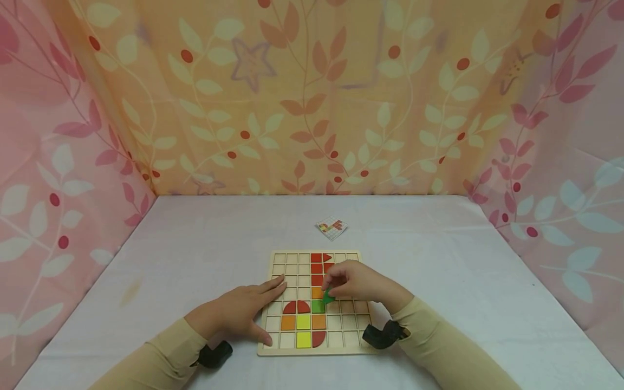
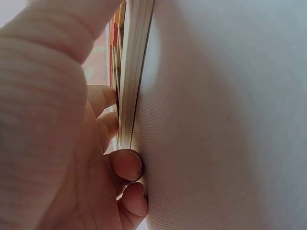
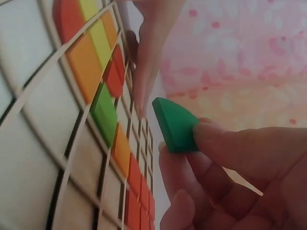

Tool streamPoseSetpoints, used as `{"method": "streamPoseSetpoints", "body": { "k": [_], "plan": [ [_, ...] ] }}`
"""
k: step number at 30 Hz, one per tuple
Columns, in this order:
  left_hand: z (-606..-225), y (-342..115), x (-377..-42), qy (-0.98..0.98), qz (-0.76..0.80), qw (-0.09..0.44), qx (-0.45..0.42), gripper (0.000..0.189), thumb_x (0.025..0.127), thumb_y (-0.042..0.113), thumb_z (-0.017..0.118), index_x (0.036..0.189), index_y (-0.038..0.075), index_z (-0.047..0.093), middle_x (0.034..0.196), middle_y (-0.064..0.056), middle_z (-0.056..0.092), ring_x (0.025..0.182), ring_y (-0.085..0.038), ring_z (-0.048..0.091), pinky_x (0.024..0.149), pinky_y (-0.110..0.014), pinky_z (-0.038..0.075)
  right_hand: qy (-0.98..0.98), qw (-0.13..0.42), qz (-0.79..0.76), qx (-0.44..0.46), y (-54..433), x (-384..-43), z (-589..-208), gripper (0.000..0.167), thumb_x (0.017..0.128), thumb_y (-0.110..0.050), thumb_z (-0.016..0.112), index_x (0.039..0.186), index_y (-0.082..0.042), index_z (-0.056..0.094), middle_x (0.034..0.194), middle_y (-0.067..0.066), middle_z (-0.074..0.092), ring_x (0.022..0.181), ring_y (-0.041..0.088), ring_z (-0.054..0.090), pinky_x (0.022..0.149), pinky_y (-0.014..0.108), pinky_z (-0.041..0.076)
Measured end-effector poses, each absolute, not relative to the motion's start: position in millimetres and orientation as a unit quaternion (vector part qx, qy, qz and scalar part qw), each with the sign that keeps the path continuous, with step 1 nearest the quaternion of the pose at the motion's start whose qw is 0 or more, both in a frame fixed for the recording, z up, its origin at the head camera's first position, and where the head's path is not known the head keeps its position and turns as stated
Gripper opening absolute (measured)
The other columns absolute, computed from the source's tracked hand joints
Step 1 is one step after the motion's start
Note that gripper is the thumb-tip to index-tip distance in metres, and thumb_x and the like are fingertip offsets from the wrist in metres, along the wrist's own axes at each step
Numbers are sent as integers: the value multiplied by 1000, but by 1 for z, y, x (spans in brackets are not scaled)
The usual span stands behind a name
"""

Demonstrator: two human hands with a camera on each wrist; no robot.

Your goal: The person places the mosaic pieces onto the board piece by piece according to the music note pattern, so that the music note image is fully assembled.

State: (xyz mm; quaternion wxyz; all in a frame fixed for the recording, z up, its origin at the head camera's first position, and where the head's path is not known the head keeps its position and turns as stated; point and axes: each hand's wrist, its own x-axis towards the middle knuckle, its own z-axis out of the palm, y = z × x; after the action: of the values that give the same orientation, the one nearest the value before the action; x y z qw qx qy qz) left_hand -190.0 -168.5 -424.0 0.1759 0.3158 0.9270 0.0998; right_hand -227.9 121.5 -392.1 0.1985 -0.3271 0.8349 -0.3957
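A pale wooden grid board (image 1: 287, 351) lies on the table, with red, orange, yellow and green pieces in some of its squares. My right hand (image 1: 358, 281) pinches a dark green quarter-round piece (image 3: 176, 125) between thumb and fingers. It is held over the board, close to the light green square (image 1: 318, 306) and the orange square above that. My left hand (image 1: 239, 309) rests along the board's left side with fingers spread, thumb at the lower left corner. In the left wrist view, fingertips (image 2: 128, 165) of that hand lie right at the board's edge.
Beyond the board lies a small pattern card (image 1: 332, 228) showing coloured shapes on a grid. White cloth covers the table (image 1: 205, 233). Patterned curtains (image 1: 312, 97) stand at the back and both sides. Black wrist cameras (image 1: 382, 335) sit near both cuffs.
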Motion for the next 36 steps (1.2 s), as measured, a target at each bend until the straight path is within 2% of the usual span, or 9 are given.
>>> {"method": "streamPoseSetpoints", "body": {
  "k": [5,9,21,27,36],
  "plan": [
    [-423,-169,-190,926,103,174,320,109,61,77,55,148,27,14,154,7,6,133,-25,30,99,-50,32,823,219,-383,-358,101,-224,-387,9,85,-5,63,84,-13,66,82,-4,61,72,15,57,63,27,50],
    [-422,-170,-190,923,105,169,328,108,61,76,55,148,26,15,154,6,8,132,-25,32,98,-50,33,816,243,-366,-375,86,-221,-386,12,84,-4,64,86,-15,65,82,-5,62,70,11,58,63,25,50],
    [-426,-172,-192,920,101,152,348,108,63,78,52,148,20,16,154,4,9,132,-24,31,98,-49,34,810,265,-298,-429,55,-215,-393,14,80,-5,68,89,-16,69,80,-14,61,74,-1,55,73,16,46],
    [-428,-174,-193,917,105,145,357,108,64,78,52,148,20,16,154,3,9,131,-22,32,97,-47,35,788,281,-270,-476,43,-210,-396,12,82,-6,67,89,-15,70,77,-15,63,70,-5,54,69,14,47],
    [-426,-174,-191,914,110,142,363,106,66,76,53,147,17,18,154,2,9,131,-22,32,98,-45,35,784,291,-245,-490,35,-208,-400,10,81,-7,68,87,-15,71,74,-16,63,67,-6,53,68,13,46]
  ]
}}
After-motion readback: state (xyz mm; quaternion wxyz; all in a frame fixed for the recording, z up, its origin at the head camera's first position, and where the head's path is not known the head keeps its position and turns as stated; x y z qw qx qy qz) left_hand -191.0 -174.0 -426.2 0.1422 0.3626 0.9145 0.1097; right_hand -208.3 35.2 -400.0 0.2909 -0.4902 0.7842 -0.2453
